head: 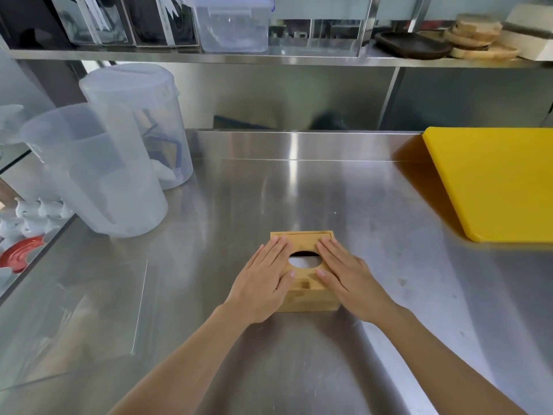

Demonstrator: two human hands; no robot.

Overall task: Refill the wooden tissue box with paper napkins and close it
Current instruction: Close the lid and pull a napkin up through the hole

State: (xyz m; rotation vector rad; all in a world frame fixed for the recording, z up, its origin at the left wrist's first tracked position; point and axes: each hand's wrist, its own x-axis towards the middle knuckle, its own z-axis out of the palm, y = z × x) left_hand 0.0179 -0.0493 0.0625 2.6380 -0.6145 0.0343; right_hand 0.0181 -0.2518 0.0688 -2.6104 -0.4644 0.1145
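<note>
A small wooden tissue box (302, 239) stands on the steel counter (299, 190) in front of me. Its lid has an oval opening (303, 259) in the middle, pale inside with a dark shadow at the far edge. My left hand (264, 283) lies flat on the left half of the lid, fingers together and pointing away. My right hand (344, 272) lies flat on the right half in the same way. Both palms press on the lid and neither hand wraps around anything. No loose napkins are in view.
Two translucent plastic jugs (98, 172) stand at the left. A yellow cutting board (493, 181) lies at the right. A clear flat sheet (89, 310) rests on the counter's near left. A shelf above holds clear containers (233, 25) and wooden dishes (472, 37).
</note>
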